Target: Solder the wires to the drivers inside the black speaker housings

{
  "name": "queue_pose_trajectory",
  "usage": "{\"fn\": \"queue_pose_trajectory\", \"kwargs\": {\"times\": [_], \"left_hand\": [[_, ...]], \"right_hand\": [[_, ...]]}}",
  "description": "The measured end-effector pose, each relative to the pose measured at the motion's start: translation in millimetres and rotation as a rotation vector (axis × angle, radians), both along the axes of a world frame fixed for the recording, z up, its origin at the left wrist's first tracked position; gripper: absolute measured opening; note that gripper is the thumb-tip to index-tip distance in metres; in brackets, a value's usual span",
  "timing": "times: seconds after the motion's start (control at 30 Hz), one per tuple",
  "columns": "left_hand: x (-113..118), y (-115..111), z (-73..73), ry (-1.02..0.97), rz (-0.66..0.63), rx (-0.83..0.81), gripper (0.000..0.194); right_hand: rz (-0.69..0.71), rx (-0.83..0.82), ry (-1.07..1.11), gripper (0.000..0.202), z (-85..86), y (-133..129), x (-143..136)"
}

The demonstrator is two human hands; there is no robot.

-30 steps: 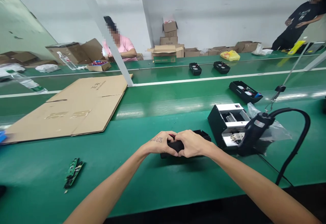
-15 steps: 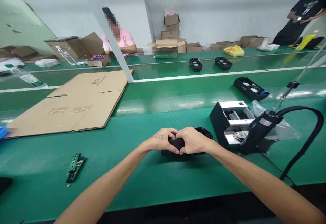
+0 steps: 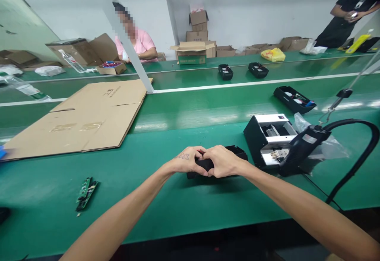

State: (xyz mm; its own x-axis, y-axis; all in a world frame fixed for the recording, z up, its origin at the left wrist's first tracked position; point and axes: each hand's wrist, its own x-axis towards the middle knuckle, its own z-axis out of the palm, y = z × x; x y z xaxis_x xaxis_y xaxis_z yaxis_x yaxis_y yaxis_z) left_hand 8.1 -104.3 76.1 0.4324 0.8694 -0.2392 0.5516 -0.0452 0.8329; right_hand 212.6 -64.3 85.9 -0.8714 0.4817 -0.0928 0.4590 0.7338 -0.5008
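Note:
A black plastic housing [image 3: 241, 153] lies on the green bench in front of me, its inside mostly covered by my hands. My left hand [image 3: 190, 160] grips its left part, with the thumb on the near wall and the fingers curled over the top. Beside it, my right hand [image 3: 222, 161] grips the same wall near the middle, and the two hands' fingertips nearly meet. What the fingertips press inside the housing is hidden. To the right stands a black and white machine [image 3: 270, 140], and a black electric screwdriver [image 3: 305, 148] hangs in front of it.
Green circuit boards [image 3: 86, 193] lie at left, below a flat cardboard sheet [image 3: 89, 114]. Further back are an open housing with round white parts [image 3: 294, 99] and two smaller black housings [image 3: 225, 72]. A person in pink [image 3: 142, 45] sits across; another person [image 3: 353, 11] stands at right.
Both hands keep their grip on the black housing, with only slight finger movement. The whole view has shifted a little.

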Motion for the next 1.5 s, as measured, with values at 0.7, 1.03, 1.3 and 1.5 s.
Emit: {"fn": "queue_pose_trajectory", "kwargs": {"times": [0.7, 1.03, 1.3, 1.5], "left_hand": [[-1.0, 2.0, 1.8, -0.026, -0.025, -0.012, 0.030], [5.3, -17.0, -3.3, 0.061, -0.045, 0.156, 0.027], [20.2, -75.4, -39.9, 0.296, -0.109, 0.699, 0.017], [22.4, -83.4, -54.8, 0.333, -0.084, 0.973, 0.017]], "right_hand": [[-0.146, -0.077, -0.114, 0.031, 10.5, 6.5, -5.0], [-0.113, -0.001, -0.057, 0.026, 2.1, -17.3, 4.7], [-0.698, 0.458, 0.730, 0.044, 16.2, -74.4, 95.3], [-1.340, 0.252, 0.866, 0.058, -0.3, -43.7, 180.9]]}}
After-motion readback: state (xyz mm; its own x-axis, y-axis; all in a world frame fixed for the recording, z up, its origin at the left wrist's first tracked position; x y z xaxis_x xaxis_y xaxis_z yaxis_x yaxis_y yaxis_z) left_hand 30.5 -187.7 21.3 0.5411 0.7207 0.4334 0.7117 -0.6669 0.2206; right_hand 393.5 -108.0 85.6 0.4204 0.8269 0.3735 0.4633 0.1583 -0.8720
